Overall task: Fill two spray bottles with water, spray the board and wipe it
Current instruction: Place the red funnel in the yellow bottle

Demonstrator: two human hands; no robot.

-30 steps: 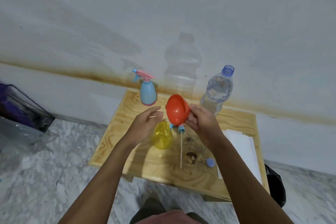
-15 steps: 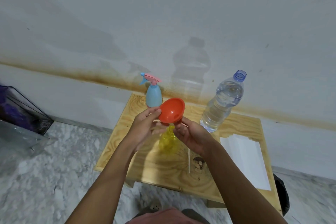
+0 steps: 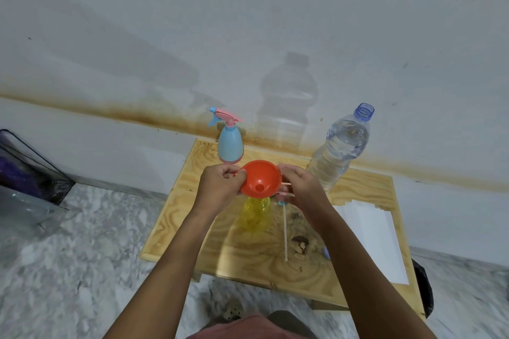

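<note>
An orange funnel (image 3: 260,180) sits upright on the neck of a yellow spray bottle (image 3: 255,213) standing mid-board. My left hand (image 3: 220,184) pinches the funnel's left rim, and my right hand (image 3: 301,187) holds its right side. The yellow bottle's spray head, with its long white tube (image 3: 285,231), lies on the board just right of the bottle, partly hidden by my right hand. A blue spray bottle with a pink trigger head (image 3: 230,140) stands at the back. A large clear water bottle (image 3: 340,148), uncapped and mostly full, stands at the back right.
The wooden board (image 3: 176,217) rests low above a marble floor against a stained white wall. White paper sheets (image 3: 377,239) lie on its right side. A small blue cap (image 3: 325,252) shows beside my right forearm. A dark knot (image 3: 300,243) marks the wood. A black wire basket (image 3: 30,170) stands at left.
The funnel went from tilted in my right hand to upright on the yellow bottle's neck. My left hand closed onto the funnel's rim.
</note>
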